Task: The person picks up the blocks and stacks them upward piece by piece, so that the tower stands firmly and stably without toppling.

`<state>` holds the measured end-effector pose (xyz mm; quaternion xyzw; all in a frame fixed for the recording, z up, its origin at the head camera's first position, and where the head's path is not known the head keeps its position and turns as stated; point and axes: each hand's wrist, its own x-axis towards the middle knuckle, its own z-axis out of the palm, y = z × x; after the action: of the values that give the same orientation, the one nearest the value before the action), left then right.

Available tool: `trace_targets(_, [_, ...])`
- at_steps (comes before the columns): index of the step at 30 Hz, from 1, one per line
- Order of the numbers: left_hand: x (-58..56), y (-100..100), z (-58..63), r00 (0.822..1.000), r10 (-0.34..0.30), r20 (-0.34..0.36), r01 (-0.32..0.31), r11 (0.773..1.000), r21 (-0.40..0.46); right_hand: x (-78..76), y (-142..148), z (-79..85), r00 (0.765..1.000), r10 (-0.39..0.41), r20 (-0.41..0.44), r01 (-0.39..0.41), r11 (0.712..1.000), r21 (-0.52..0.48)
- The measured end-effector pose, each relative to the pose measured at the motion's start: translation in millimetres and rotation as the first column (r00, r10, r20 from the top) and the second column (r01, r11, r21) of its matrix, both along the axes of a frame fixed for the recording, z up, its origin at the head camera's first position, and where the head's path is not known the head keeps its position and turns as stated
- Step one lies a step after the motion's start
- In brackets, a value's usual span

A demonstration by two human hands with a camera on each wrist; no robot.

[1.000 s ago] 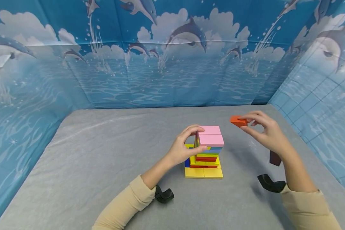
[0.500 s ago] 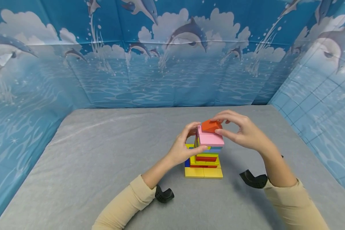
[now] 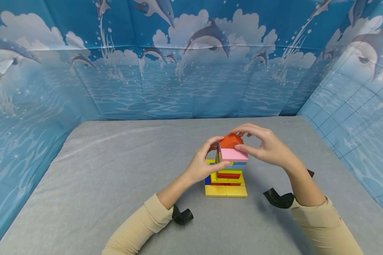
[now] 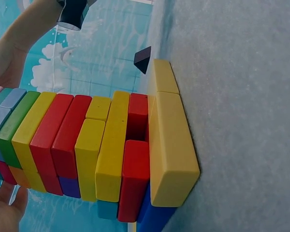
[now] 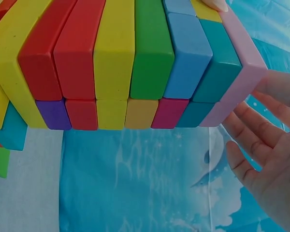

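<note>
A tower of coloured blocks (image 3: 231,169) stands on flat yellow blocks (image 3: 226,191) in the head view. Pink blocks (image 3: 233,154) form its upper level, and an orange wedge-shaped block (image 3: 231,141) rests over the rear part of them. My right hand (image 3: 258,145) pinches that wedge from the right between thumb and fingers. Around the tower's upper left side, my left hand (image 3: 204,161) holds on, thumb across the front and fingers behind. The right wrist view has my right hand (image 5: 275,140) beside the pink end of the tower. My left hand's fingers (image 4: 20,199) show low in the left wrist view.
A dark brown block (image 4: 142,59) lies on the grey-covered table (image 3: 115,177), mostly behind my right forearm in the head view. Black wrist cameras (image 3: 182,216) hang at both cuffs. A blue dolphin curtain (image 3: 191,88) closes off the back and sides.
My right hand has carried the orange block leftward from beside the tower onto the pink blocks, then turned it and shifted it slightly left. My left hand has stayed at the tower.
</note>
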<state>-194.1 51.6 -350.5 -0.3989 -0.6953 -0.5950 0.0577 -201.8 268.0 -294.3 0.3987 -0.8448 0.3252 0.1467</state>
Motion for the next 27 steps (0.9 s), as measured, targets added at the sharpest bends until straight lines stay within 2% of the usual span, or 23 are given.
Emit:
trace_targets(10, [0.2, 0, 0.5, 1.000, 0.003, -0.019, -0.003, 1.000, 0.005, 2.1, 4, 1.6, 1.000, -0.002, 0.007, 0.002, 1.000, -0.012])
trace_targets(12, [-0.2, 0, -0.2, 1.000, 0.008, -0.025, -0.008, 1.000, 0.001, 4.4, 10, 1.9, 1.000, -0.031, -0.004, 0.031, 0.999, -0.028])
trace_targets(15, [-1.1, 0, -1.9, 0.999, 0.006, -0.033, -0.006, 1.000, 0.005, 6.7, 29, -3.9, 0.991, -0.132, -0.024, 0.131, 0.990, -0.047])
trace_targets(18, [-7.4, 2, -12.4, 1.000, 0.003, -0.027, -0.002, 1.000, 0.013, 9.1, 55, -17.4, 0.962, -0.274, -0.013, 0.273, 0.961, -0.042])
trace_targets(21, [-14.3, 4, -23.5, 1.000, 0.004, -0.018, -0.004, 1.000, 0.014, 13.3, 86, -35.9, 0.927, -0.374, 0.024, 0.374, 0.927, -0.019])
trace_targets(24, [-18.2, 5, -29.6, 1.000, 0.007, -0.015, -0.007, 1.000, 0.010, 19.6, 119, -56.0, 0.901, -0.430, 0.060, 0.430, 0.903, 0.019])
trace_targets(27, [-18.9, 5, -30.5, 1.000, 0.008, -0.019, -0.008, 1.000, 0.008, 27.1, 148, -73.6, 0.891, -0.447, 0.080, 0.441, 0.894, 0.081])
